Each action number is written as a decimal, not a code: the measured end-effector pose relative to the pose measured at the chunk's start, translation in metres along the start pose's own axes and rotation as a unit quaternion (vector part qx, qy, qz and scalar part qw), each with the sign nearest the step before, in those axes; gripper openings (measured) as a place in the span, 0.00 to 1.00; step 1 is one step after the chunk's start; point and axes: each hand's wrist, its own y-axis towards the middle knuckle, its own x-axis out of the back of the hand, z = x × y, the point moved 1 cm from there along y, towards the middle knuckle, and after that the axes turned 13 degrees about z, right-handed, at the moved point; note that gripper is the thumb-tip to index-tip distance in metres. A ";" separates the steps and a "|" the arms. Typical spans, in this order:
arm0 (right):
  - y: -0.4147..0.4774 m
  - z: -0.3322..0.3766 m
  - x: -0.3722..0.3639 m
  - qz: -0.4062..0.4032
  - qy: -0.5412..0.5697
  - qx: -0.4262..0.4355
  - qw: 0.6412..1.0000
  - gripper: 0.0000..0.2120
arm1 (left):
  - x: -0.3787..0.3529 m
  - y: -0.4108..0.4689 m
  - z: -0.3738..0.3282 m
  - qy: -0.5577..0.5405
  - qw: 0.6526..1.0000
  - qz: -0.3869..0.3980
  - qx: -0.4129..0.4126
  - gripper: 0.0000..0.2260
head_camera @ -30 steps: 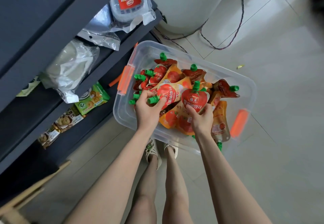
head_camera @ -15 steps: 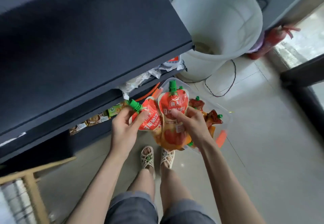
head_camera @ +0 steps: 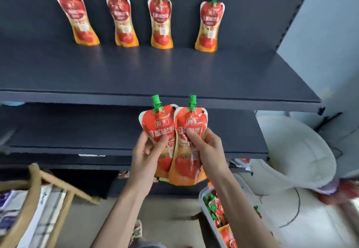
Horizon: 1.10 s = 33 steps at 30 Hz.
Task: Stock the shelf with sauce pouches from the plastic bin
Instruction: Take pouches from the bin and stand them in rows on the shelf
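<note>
Left hand (head_camera: 145,156) grips one red-and-orange, green-capped sauce pouch (head_camera: 158,123). Right hand (head_camera: 207,150) grips a second pouch (head_camera: 189,162), overlapping it, just below the dark shelf (head_camera: 155,73). Risk: soft bases slump on landing, toppling the four standing pouches (head_camera: 161,20).

We seem to be in a small shop — dark metal shelving (head_camera: 174,69) hung on a slotted upright (head_camera: 297,13) at the far right, the sort stores use for display. Four identical sauce pouches (head_camera: 161,20) stand faced in a row at its back, and a clear plastic bin (head_camera: 206,215) of the same stock sits on the floor (head_camera: 174,218), near right.
</note>
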 end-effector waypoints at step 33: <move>0.380 0.061 -0.237 -0.050 -0.148 0.144 0.977 0.10 | 0.312 0.306 -0.192 0.164 0.981 -0.004 -0.109 0.09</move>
